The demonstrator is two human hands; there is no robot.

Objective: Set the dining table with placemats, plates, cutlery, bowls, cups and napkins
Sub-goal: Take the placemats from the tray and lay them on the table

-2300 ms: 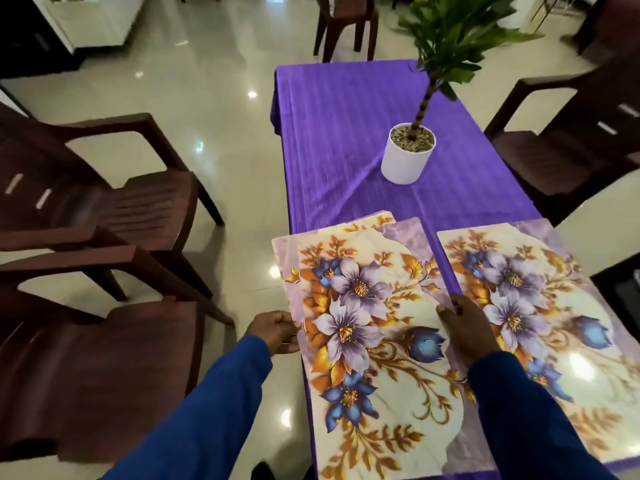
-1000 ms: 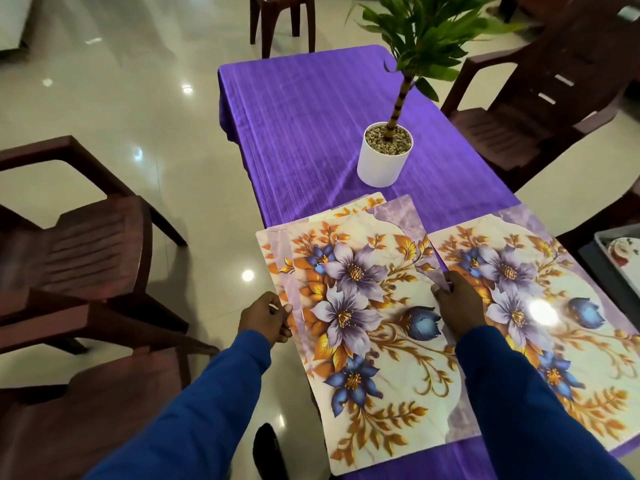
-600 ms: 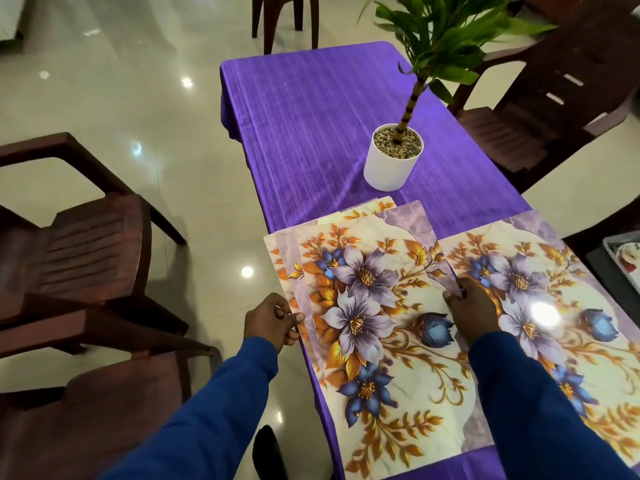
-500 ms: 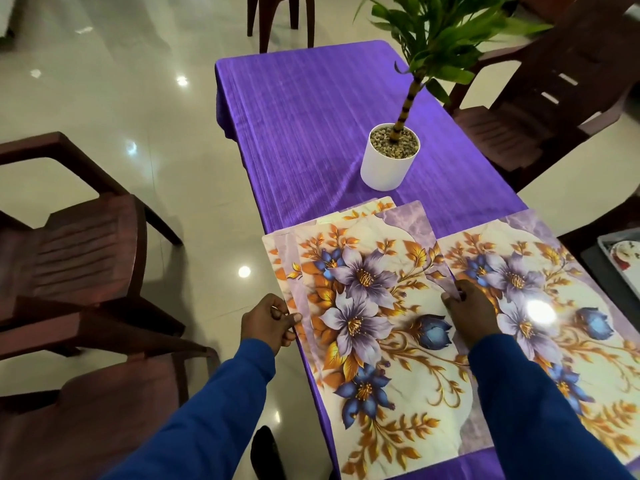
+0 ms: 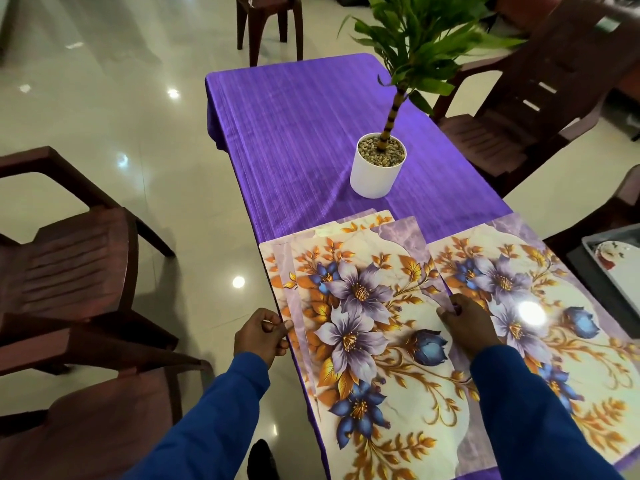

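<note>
I've got my left hand [image 5: 262, 332] pinching the outer edge of the stack of placemats [image 5: 360, 306], thumb and fingers closed on the lower sheets that fan out just past my knuckles over the table's side. My right hand [image 5: 462, 322] sits across the stack from it, fingers curled down and nipping the inner edge of the top mat, right where it meets the single placemat [image 5: 540, 306] already laid flat beyond that hand. The stack looks like three sheets, slightly offset, so the job as I read it is to peel one off cleanly. I'd keep the left pinch on the lower sheets as an anchor and lift only the top one with the right, checking that a second sheet doesn't cling to it, since these look slick and glossy. The bare purple tablecloth [image 5: 294, 126] ahead of both hands is where the next mats belong; the potted plant [image 5: 377, 168] stands ahead of my right hand, so I'd carry the mat low and to the side of it rather than sweep across the pot.
</note>
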